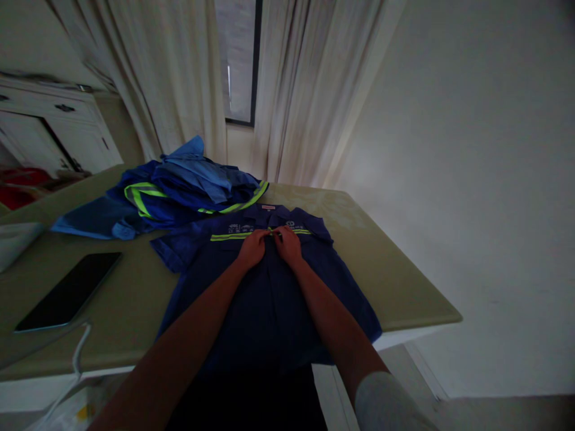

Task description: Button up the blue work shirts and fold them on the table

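A dark blue work shirt (242, 305) lies front up on the table, its collar at the far side and its hem hanging over the near edge. A yellow-green reflective stripe runs across its chest, with pale lettering above. At the middle of that stripe, my left hand (252, 246) pinches the front placket from the left. My right hand (287, 244) pinches the same spot from the right, and the fingertips nearly meet. Whatever small part of the placket lies between the fingers is too dark to make out.
Behind the shirt, to the left, is a heap of blue clothes (193, 179) with reflective bands. A black tablet (69, 290) and a white cable (78, 347) lie on the table (381, 275) at left. A white object (18, 242) sits at the left edge. Curtains and a wall stand beyond.
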